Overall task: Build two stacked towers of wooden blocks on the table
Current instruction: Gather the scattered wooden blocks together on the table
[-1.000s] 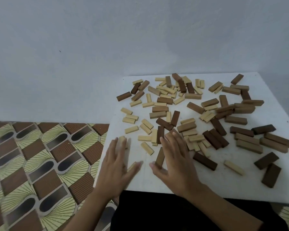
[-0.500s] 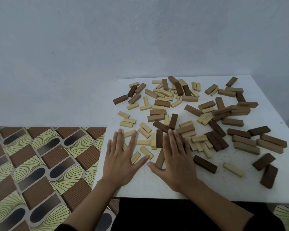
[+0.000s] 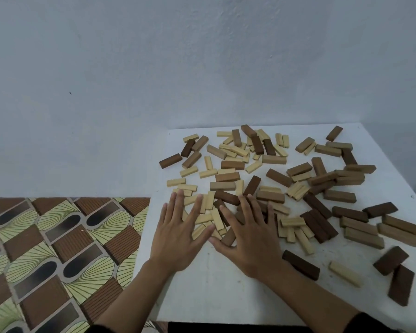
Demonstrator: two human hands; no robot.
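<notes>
In the head view, I saw the wooden blocks point(image 3: 227, 176) scattered loose over the white table point(image 3: 214, 296), which filled the lower right of the frame. They came in pale, mid-brown and dark brown, most lying flat and some resting across others in the middle of the spread.

The left hand point(image 3: 178, 239) lay palm down at the near left edge of the scatter. Its fingers point(image 3: 197, 207) were straight and spread apart, resting on a cluster of pale blocks.

The right hand point(image 3: 252, 243) lay flat just beside it, fingers point(image 3: 247, 210) also splayed, covering brown blocks. The two thumbs pointed toward each other and nearly met. Neither hand gripped anything.

A dark block point(image 3: 300, 265) and a pale block point(image 3: 345, 276) sat apart toward the lower right. A patterned floor mat point(image 3: 58, 248) filled the lower left, and a plain wall point(image 3: 154, 68) the upper half.
</notes>
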